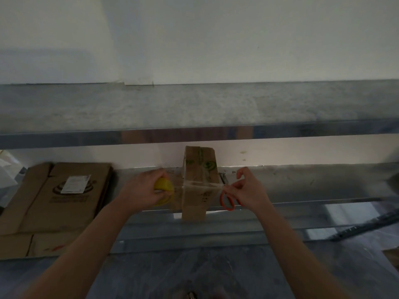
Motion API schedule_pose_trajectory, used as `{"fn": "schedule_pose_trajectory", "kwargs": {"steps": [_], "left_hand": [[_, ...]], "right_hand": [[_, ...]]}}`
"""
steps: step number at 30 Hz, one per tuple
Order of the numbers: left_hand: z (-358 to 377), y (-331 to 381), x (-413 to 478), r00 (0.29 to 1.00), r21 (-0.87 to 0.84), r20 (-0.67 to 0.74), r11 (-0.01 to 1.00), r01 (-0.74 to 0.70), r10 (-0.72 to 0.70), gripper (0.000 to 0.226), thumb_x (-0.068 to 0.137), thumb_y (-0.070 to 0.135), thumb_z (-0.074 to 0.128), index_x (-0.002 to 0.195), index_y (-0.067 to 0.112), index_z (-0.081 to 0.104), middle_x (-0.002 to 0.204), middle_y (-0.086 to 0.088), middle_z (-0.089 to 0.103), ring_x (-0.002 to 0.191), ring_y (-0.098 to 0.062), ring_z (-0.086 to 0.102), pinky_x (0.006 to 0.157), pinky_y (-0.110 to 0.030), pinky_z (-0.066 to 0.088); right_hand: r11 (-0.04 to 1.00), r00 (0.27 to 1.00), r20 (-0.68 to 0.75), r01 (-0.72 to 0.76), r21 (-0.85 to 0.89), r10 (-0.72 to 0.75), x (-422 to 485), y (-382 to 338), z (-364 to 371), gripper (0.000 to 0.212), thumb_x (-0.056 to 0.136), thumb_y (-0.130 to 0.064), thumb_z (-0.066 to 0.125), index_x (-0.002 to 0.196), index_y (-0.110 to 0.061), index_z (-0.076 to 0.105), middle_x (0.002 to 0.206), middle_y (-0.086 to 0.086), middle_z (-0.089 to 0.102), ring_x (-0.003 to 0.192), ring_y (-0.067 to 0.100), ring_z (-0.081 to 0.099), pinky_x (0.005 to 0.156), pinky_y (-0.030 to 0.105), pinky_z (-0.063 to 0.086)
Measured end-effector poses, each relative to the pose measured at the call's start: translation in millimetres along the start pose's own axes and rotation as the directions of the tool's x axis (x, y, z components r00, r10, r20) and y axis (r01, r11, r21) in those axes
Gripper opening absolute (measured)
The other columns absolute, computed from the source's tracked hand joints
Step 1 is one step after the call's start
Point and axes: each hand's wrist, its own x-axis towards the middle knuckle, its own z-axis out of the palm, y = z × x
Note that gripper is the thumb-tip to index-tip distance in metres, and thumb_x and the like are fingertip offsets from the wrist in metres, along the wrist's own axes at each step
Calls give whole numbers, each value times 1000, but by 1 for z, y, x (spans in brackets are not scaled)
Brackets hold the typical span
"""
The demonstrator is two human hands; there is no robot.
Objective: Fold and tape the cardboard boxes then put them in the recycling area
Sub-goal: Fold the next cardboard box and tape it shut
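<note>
A folded brown cardboard box (197, 182) lies lengthwise on a metal shelf, its near end overhanging the front edge. Clear tape (203, 186) stretches across its middle. My left hand (142, 192) grips a yellow tape roll (165, 190) at the box's left side. On the box's right side my right hand (248, 190) pinches the tape end between thumb and fingers. Orange-handled scissors (227, 201) hang from that hand, their blades hidden behind it.
Flattened cardboard boxes (58, 197) with a white label are stacked on the metal shelf (302, 186) to the left. An upper shelf (194, 108) runs overhead against a white wall. Grey floor lies below, with a dark object at far right.
</note>
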Motion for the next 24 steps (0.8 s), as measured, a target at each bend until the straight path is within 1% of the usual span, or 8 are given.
{"fn": "schedule_pose_trajectory", "kwargs": {"steps": [5,10,12,14,17,20,22,24], "left_hand": [[7,-8,9,999,-7,49,1000,-2,2,28,79,41,71,99,40,52,99,14,62,86,-8,57,70,-27,43],[17,-19,15,992,8,124,1000,28,-29,32,80,37,67,100,50,45,100,15,60,89,-8,58,69,-25,42],[21,-21,16,990,37,136,999,25,-30,43,80,36,65,117,49,48,110,18,58,93,-6,55,71,-24,39],[26,-23,17,988,64,149,997,30,-39,58,81,39,64,134,46,43,123,14,58,98,-7,54,75,-24,38],[31,-25,16,984,88,177,996,12,-27,67,82,43,62,142,48,32,135,12,54,110,-11,56,80,-24,40],[32,-24,16,988,114,156,993,-7,-11,68,82,44,62,143,45,31,133,8,57,106,-12,58,79,-24,43],[32,-23,15,989,147,146,989,-1,-20,69,83,43,61,144,42,30,126,6,60,99,-12,59,74,-24,43],[33,-21,12,991,161,132,987,-7,-15,69,83,44,61,144,43,28,122,8,61,93,-9,57,69,-23,38]], "right_hand": [[995,999,36,-37,97,34,6,6,9,37,85,-32,75,96,-26,40,88,0,72,83,17,67,77,33,55],[910,983,141,-166,380,120,17,11,30,22,92,-4,62,90,-20,46,92,22,70,74,25,63,74,41,53],[883,981,148,-182,432,129,20,9,42,19,93,0,57,90,-17,49,88,18,67,75,25,62,72,37,50],[866,984,133,-170,469,121,23,4,53,18,94,0,54,88,-16,49,87,14,64,77,26,61,71,34,51],[952,993,49,-120,281,110,22,-2,65,11,96,-11,55,91,-21,53,91,4,66,82,20,65,72,29,54],[994,996,-80,-27,105,36,17,-8,72,17,95,-14,56,96,-30,50,105,-8,55,77,5,57,60,11,43],[997,990,-133,59,41,-53,14,-11,75,29,92,-15,62,106,-36,48,118,-15,36,94,4,53,77,13,45],[987,986,-86,146,62,-141,15,-10,74,31,94,-11,61,115,-30,49,125,-12,41,109,10,53,93,26,49]]}}
